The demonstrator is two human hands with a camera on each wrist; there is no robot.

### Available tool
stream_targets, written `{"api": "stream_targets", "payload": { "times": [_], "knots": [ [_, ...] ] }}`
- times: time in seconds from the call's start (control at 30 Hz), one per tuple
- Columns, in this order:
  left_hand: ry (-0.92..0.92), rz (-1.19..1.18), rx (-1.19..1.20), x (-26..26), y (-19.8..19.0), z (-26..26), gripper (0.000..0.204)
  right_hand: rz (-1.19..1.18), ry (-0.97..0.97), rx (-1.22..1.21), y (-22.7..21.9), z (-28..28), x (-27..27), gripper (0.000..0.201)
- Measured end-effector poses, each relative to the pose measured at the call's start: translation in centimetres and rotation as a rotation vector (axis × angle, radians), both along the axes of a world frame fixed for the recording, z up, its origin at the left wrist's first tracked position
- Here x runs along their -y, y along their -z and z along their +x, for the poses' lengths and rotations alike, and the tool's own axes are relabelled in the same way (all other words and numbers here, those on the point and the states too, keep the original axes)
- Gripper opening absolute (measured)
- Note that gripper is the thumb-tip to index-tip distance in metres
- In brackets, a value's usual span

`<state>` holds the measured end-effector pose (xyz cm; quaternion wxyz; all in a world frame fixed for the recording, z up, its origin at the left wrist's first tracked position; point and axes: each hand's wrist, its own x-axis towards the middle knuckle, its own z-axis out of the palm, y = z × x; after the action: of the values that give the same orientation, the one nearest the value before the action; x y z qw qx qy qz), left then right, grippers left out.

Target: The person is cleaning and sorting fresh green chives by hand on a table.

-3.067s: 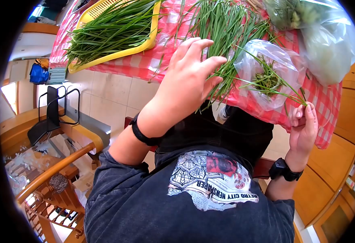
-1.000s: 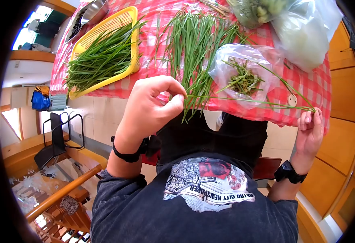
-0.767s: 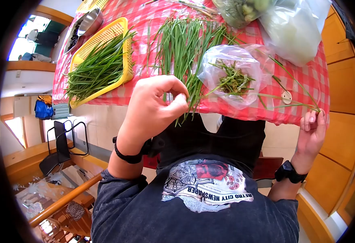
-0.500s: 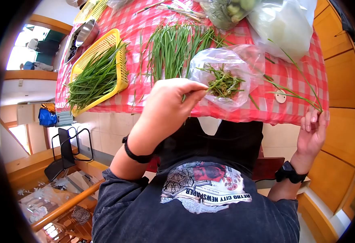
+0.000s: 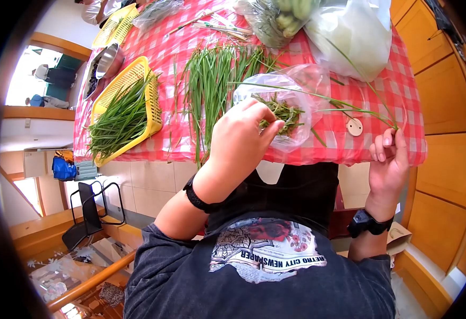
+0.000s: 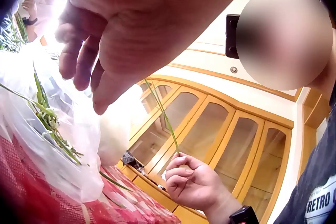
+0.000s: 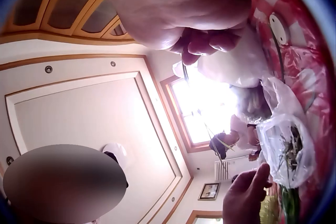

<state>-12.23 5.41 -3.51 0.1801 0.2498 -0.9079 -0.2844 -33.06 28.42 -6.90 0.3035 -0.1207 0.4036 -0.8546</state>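
My right hand [image 5: 390, 159] pinches the ends of a few long garlic chives [image 5: 344, 103] between thumb and fingertips, near the table's right front corner. These stalks fan out leftward and upward, one reaching across the clear plastic bag [image 5: 310, 119]. Above the bag's mouth is my left hand [image 5: 246, 133], thumb and index finger apart, nothing visible between them. Green trimmings [image 5: 291, 114] lie in the bag, partly hidden by this hand. In the left wrist view the left fingers [image 6: 84, 64] hang loosely beside the bag. A pile of garlic chives [image 5: 209, 80] lies left of it.
A yellow basket [image 5: 153, 114] of chives stands on the left, with a metal bowl [image 5: 110, 59] behind it. Filled plastic bags [image 5: 358, 42] stand at the back right. A round pale disc [image 5: 354, 126] lies near the right hand. The checked tablecloth [image 5: 164, 143] ends at the front edge.
My left hand left the chive pile, pinched at the held stalks, then moved right to the bag, where thumb and finger parted. My right hand kept its pinch. The head view shifted.
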Motion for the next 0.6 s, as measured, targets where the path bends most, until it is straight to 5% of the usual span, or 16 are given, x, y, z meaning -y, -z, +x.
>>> {"api": "stream_targets", "payload": {
  "times": [0.07, 0.17, 0.23, 0.37, 0.6],
  "knots": [
    [-0.040, -0.056, 0.097, 0.0, -0.3, 0.3, 0.017, 0.000, -0.006, 0.008, -0.2, 0.4, 0.6, 0.024],
    [-0.057, 0.194, 0.097, 0.4, 0.4, 0.6, 0.018, 0.008, -0.007, 0.014, -0.4, 0.9, 1.4, 0.023],
    [0.076, -0.021, -0.169, 0.9, 1.7, 0.8, 0.024, 0.017, -0.005, 0.012, -0.4, 1.1, 1.7, 0.023],
    [-0.005, 0.143, -0.188, 0.1, 0.4, 1.1, 0.029, 0.031, -0.034, -0.001, -0.5, 1.7, 2.5, 0.022],
    [0.017, 0.078, -0.290, 0.6, 0.2, 1.2, 0.021, 0.042, -0.080, 0.004, -1.0, 3.0, 4.0, 0.020]
  ]
}}
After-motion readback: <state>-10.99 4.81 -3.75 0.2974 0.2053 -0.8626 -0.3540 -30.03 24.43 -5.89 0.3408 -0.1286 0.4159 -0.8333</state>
